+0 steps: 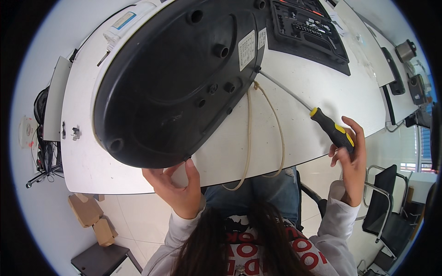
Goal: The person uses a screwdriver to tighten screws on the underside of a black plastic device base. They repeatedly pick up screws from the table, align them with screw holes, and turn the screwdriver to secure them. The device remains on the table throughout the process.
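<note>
A round appliance lies tipped on the white table (322,92), its black underside (170,87) facing me, with several screw wells and two pale labels. My left hand (177,184) grips the base's near rim at the table's front edge. My right hand (348,154) holds a screwdriver (329,126) by its black and yellow handle. The long metal shaft reaches up-left, and its tip meets the base's right edge. A beige cord (264,133) hangs in a loop from that edge down over the table front.
A black tray of tools (308,32) lies at the back right of the table. Cardboard boxes (90,216) and a dark stool (103,260) stand on the floor to the left. A black chair (386,207) is on the right, with more desks behind.
</note>
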`<state>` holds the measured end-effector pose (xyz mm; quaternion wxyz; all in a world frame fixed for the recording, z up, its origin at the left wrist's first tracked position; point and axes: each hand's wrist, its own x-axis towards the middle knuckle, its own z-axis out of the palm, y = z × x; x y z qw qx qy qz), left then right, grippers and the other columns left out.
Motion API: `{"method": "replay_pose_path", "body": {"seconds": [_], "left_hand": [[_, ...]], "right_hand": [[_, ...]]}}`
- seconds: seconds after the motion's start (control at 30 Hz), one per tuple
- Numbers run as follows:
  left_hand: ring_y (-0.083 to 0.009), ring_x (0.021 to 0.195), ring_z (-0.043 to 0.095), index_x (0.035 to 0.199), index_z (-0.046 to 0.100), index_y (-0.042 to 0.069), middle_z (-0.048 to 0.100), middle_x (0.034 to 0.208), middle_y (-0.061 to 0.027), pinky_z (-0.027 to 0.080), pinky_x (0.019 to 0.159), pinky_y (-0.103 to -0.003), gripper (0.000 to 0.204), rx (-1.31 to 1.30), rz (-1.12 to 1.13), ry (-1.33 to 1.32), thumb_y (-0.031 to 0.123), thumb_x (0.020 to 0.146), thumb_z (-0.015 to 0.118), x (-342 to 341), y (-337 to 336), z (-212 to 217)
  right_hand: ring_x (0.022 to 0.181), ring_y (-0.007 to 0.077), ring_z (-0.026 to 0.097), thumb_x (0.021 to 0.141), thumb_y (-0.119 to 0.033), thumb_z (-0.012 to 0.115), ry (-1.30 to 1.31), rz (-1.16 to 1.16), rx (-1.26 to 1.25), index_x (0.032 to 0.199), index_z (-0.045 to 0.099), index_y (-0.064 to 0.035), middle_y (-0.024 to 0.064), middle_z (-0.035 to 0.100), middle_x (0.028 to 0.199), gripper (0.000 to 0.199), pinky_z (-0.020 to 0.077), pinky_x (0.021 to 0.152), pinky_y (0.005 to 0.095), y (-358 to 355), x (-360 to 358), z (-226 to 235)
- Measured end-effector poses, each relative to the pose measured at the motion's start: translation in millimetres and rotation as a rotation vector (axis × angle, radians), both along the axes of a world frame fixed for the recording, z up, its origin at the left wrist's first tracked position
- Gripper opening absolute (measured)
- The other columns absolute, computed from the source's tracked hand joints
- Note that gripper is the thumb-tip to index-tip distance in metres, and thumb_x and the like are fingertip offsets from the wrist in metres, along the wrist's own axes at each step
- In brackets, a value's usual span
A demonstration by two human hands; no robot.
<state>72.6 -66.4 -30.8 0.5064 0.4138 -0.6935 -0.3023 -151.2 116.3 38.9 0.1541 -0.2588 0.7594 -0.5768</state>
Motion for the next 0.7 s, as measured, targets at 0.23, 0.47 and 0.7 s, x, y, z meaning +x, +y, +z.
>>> {"method": "replay_pose_path", "body": {"seconds": [0.23,0.47,0.7], "left_hand": [[-0.0267,0.1,0.055,0.13,0.026,0.0,0.044,0.115,-0.0175,0.054,0.069,-0.03,0.075,0.013,0.003,0.006,-0.002,0.068,0.067,1,1,-1],[-0.0272,0.099,0.056,0.13,0.027,0.001,0.044,0.116,-0.0177,0.054,0.067,-0.03,0.074,-0.035,0.026,-0.017,-0.002,0.068,0.067,0,0,0],[-0.0266,0.097,0.057,0.13,0.027,0.0,0.044,0.115,-0.018,0.054,0.066,-0.029,0.073,-0.031,0.01,-0.015,-0.002,0.068,0.066,-2,-1,0]], "right_hand": [[0.068,0.0084,0.055,0.068,0.004,0.069,0.272,-0.081,0.108,0.115,0.051,-0.0053,0.0074,0.056,0.101,0.051,0.0438,0.047,0.0157,-3,5,3],[0.064,0.0072,0.053,0.074,-0.003,0.066,0.206,-0.09,0.079,0.11,0.053,-0.0029,0.0076,0.056,0.089,0.038,0.04,0.043,0.0164,-4,6,13],[0.056,0.006,0.049,0.09,-0.027,0.048,0.012,-0.022,0.092,0.109,0.051,-0.0031,0.0049,0.057,0.078,0.031,0.0329,0.041,0.0159,-3,4,15]]}}
